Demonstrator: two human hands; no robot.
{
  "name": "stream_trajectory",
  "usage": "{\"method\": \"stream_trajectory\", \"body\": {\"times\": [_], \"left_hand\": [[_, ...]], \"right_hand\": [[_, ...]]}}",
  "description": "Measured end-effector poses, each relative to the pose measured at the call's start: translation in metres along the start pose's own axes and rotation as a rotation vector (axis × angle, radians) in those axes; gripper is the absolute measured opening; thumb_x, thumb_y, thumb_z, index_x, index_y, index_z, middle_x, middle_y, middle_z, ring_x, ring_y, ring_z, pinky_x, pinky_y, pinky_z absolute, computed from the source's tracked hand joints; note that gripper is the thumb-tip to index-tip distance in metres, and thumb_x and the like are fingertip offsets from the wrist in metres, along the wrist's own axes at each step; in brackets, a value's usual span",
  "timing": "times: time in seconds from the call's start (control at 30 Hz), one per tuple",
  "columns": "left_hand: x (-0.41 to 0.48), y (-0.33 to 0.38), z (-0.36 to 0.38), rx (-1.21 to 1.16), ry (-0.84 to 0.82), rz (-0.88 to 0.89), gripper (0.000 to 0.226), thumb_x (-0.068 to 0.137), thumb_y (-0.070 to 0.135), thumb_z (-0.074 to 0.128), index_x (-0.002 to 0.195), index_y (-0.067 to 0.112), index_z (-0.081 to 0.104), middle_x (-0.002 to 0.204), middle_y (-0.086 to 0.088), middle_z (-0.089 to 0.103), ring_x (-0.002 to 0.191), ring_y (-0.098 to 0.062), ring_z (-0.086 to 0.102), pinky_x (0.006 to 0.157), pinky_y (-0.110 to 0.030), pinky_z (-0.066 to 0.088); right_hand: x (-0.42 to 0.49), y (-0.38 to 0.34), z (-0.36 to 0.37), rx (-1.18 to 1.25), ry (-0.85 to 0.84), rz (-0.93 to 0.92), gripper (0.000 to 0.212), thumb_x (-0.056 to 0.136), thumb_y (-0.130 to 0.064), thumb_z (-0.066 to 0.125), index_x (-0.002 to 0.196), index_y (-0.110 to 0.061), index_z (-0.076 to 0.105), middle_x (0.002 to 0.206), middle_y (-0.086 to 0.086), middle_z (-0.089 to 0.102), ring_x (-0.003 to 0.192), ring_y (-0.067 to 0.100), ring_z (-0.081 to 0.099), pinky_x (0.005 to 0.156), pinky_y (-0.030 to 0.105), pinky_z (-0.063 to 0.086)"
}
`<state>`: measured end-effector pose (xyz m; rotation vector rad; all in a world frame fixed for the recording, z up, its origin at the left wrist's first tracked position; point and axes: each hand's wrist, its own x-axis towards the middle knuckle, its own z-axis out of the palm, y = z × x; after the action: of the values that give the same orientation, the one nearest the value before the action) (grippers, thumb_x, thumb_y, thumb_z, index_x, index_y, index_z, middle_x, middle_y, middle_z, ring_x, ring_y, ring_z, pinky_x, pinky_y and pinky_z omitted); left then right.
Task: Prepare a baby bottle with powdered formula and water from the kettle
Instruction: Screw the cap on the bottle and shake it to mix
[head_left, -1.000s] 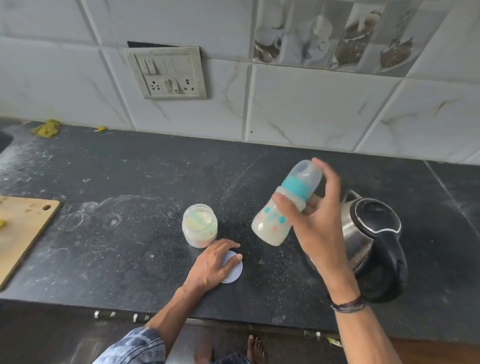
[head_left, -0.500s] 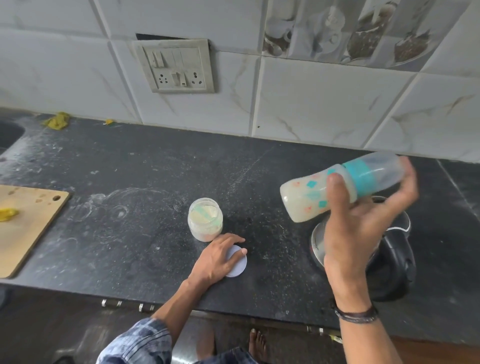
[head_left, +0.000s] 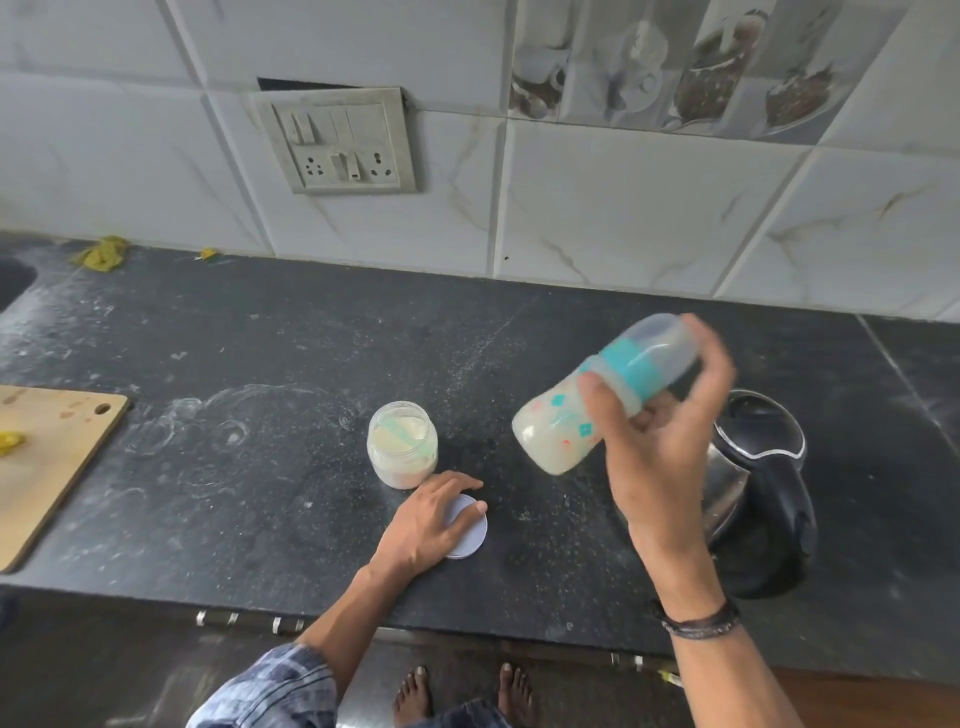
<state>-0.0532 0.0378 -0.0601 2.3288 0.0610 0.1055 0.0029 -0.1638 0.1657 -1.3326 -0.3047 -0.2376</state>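
Observation:
My right hand (head_left: 660, 441) grips a capped baby bottle (head_left: 556, 431) with a teal ring and milky liquid inside. It is held above the counter, tilted with its cap up and to the right, and it looks motion-blurred. An open jar of formula powder (head_left: 401, 447) with a green scoop in it stands on the black counter. Just in front of it, my left hand (head_left: 426, 525) rests flat on the jar's white lid (head_left: 470, 535). A steel and black kettle (head_left: 758, 483) stands at the right, partly behind my right hand.
A wooden cutting board (head_left: 47, 462) with a yellow scrap lies at the left edge. A sink corner (head_left: 13, 280) shows at far left. A socket panel (head_left: 343, 140) is on the tiled wall. The counter's front edge (head_left: 467, 631) runs below my hands.
The bottle swung from tilted, to nearly level up by the kettle, and back to tilted, lower and further left. My left hand stayed on the lid.

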Motion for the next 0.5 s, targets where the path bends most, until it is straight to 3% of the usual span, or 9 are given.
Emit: {"method": "stream_trajectory", "body": {"times": [0.13, 0.27, 0.33, 0.4, 0.5], "left_hand": [[0.001, 0.000, 0.000, 0.003, 0.004, -0.007, 0.046, 0.097, 0.064, 0.045, 0.125, 0.031, 0.063, 0.126, 0.020, 0.060, 0.120, 0.003, 0.050, 0.099, -0.023, 0.041], [0.000, -0.003, 0.001, 0.007, 0.001, 0.000, 0.044, 0.098, 0.063, 0.048, 0.125, 0.032, 0.063, 0.125, 0.021, 0.060, 0.120, 0.003, 0.050, 0.098, -0.022, 0.041], [0.001, -0.001, 0.001, 0.008, -0.006, -0.003, 0.042, 0.098, 0.061, 0.049, 0.125, 0.032, 0.062, 0.125, 0.021, 0.059, 0.119, 0.003, 0.050, 0.099, -0.023, 0.042], [0.002, -0.001, 0.001, 0.016, -0.005, -0.008, 0.040, 0.099, 0.060, 0.050, 0.125, 0.032, 0.062, 0.126, 0.020, 0.059, 0.119, 0.003, 0.050, 0.098, -0.023, 0.041], [0.001, -0.001, 0.001, 0.023, -0.002, -0.002, 0.040, 0.099, 0.058, 0.050, 0.126, 0.031, 0.063, 0.127, 0.019, 0.060, 0.120, 0.002, 0.050, 0.098, -0.021, 0.039]], "right_hand": [[0.003, 0.002, -0.001, 0.036, 0.253, -0.206, 0.080, 0.098, -0.023, 0.076, 0.154, -0.015, 0.019, 0.144, 0.000, 0.054, 0.118, 0.019, 0.069, 0.094, 0.034, 0.059], [-0.001, 0.011, 0.004, -0.045, -0.040, 0.034, 0.078, 0.086, -0.020, 0.086, 0.143, -0.034, 0.035, 0.129, 0.005, 0.063, 0.101, 0.016, 0.073, 0.082, 0.029, 0.059], [-0.004, 0.016, 0.003, 0.008, 0.004, 0.030, 0.075, 0.088, -0.022, 0.085, 0.143, -0.038, 0.036, 0.121, -0.006, 0.070, 0.098, 0.013, 0.073, 0.080, 0.027, 0.060], [-0.004, 0.019, 0.002, 0.034, 0.043, -0.018, 0.074, 0.094, -0.021, 0.078, 0.148, -0.030, 0.028, 0.120, -0.018, 0.073, 0.100, 0.007, 0.073, 0.081, 0.023, 0.059], [-0.002, 0.024, 0.001, 0.047, 0.059, 0.027, 0.075, 0.093, -0.025, 0.079, 0.148, -0.034, 0.029, 0.119, -0.014, 0.073, 0.101, 0.009, 0.073, 0.081, 0.025, 0.060]]}}
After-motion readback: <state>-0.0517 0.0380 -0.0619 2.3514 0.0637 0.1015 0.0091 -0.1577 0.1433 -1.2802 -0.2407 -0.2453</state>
